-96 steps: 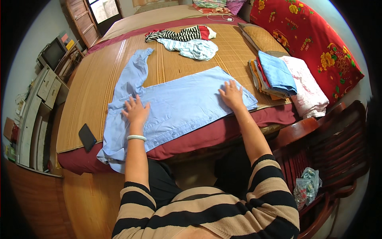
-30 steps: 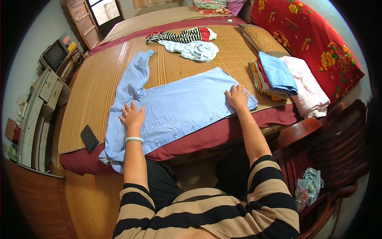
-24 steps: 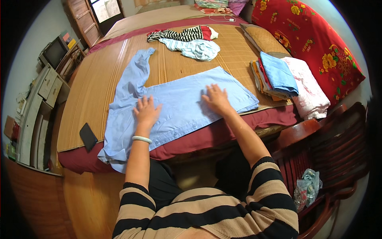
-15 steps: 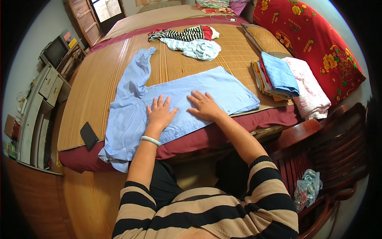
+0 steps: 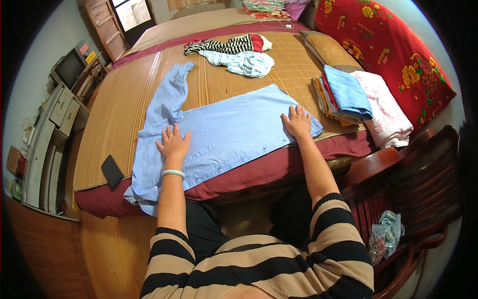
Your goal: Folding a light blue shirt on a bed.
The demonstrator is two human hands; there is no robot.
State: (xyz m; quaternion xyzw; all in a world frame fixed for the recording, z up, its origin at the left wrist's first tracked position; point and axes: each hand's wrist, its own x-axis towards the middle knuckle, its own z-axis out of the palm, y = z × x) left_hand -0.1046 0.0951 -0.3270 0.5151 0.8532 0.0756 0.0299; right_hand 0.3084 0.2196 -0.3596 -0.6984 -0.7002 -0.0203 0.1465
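Note:
A light blue button-up shirt (image 5: 229, 130) lies spread on the bamboo mat, its hem toward the right and its button edge along the near side. One sleeve stretches away toward the far side; the other hangs crumpled at the near left over the bed's edge. My left hand (image 5: 174, 143) rests flat on the shirt's upper body, fingers apart, a pale bangle on the wrist. Near the hem, my right hand (image 5: 298, 123) lies on the cloth with its fingers spread. Neither hand grips the fabric.
A black phone (image 5: 112, 172) lies left of the shirt. Farther back are a striped garment (image 5: 231, 46) and a pale patterned garment (image 5: 244, 63). Folded clothes (image 5: 347, 92) are stacked at the right beside a pink folded cloth (image 5: 382, 109). A wooden chair (image 5: 413, 184) holds plastic bags (image 5: 386, 234).
My hands have moved apart across the shirt: the left slid toward the collar side, the right toward the hem. The cloth between them looks flatter.

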